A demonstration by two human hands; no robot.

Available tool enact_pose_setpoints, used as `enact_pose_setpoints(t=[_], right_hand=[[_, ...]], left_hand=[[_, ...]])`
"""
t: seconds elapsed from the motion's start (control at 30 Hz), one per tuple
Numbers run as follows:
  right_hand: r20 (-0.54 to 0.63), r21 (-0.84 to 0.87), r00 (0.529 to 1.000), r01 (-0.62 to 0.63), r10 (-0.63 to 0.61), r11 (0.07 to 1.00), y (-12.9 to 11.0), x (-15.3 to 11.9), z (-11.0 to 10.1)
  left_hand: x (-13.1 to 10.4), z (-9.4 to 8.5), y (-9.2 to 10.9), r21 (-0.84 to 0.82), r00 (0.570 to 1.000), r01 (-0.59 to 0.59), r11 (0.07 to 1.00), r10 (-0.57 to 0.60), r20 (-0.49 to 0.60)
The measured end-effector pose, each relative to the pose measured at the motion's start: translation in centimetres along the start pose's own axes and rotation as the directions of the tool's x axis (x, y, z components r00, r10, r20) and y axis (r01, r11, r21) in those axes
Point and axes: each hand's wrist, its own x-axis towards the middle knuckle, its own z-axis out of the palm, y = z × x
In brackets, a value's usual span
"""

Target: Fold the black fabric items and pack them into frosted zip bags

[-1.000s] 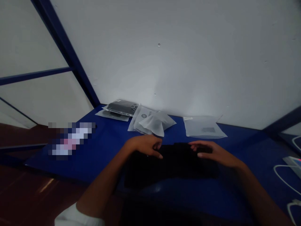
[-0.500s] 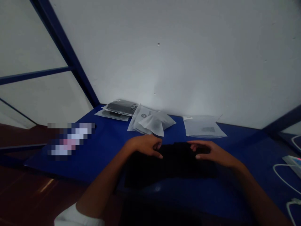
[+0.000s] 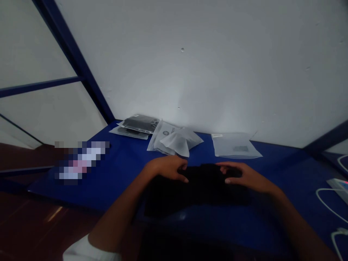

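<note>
Black folded cloth point(image 3: 195, 188) lies on the blue table point(image 3: 119, 181) in front of me. My left hand point(image 3: 170, 168) is on its upper left part, fingers curled with the thumb pointing right, closed on the fabric. On the upper right part rests my right hand point(image 3: 239, 174), its fingers and thumb bent round the dark fabric. Folds and edges of the cloth are hard to make out in the dim light.
At the back left, packed dark items in clear bags point(image 3: 140, 124) are stacked. Crumpled frosted bags point(image 3: 174, 139) lie beside them, and a flat frosted bag point(image 3: 235, 145) farther right. A pixelated item point(image 3: 84, 161) is at left; white cables point(image 3: 326, 206) and a device point(image 3: 339, 186) at right.
</note>
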Motion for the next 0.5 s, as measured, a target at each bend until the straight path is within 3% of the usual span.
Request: enact_pose_setpoints(t=[0.5], right_hand=[[-0.038, -0.117, 0.999, 0.027, -0.032, 0.993, -0.45, 0.19, 0.55]], left_hand=[[0.13, 0.32, 0.14, 0.052, 1.000, -0.002, 0.999, 0.003, -0.026]])
